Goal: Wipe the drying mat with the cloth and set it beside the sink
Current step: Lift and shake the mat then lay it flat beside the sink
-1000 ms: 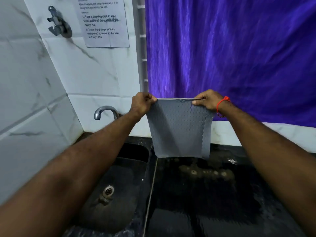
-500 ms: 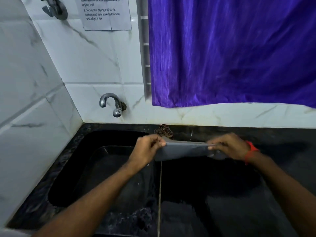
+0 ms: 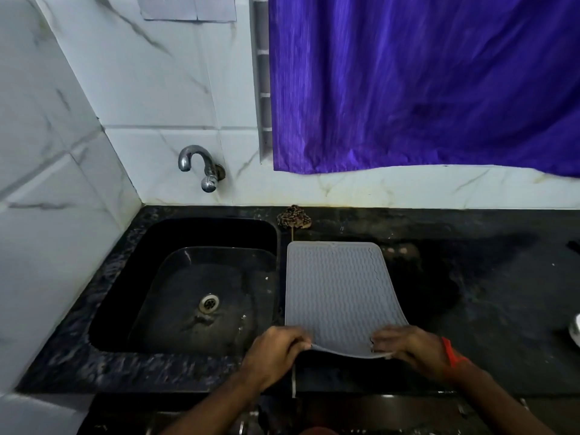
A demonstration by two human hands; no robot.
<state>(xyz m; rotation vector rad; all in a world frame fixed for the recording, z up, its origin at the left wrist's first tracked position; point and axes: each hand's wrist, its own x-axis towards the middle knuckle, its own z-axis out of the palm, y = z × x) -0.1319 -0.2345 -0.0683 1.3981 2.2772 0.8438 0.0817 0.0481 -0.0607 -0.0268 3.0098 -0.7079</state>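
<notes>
You've got the grey drying mat (image 3: 337, 287) lying on the black counter (image 3: 486, 293) just right of the sink (image 3: 188, 277), long axis running from you toward the wall, with your left hand (image 3: 276, 353) and right hand (image 3: 411, 348) each pinching a near corner, that edge lifted.

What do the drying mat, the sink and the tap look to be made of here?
Drying mat: likely silicone or soft rubber, matte grey with wavy ridges; its near edge bends where both hands lift it. Sink: black and glossy, perhaps polished stone or moulded composite; cannot tell which. Tap: metal with a shiny chrome finish, showing bright reflections.
</notes>
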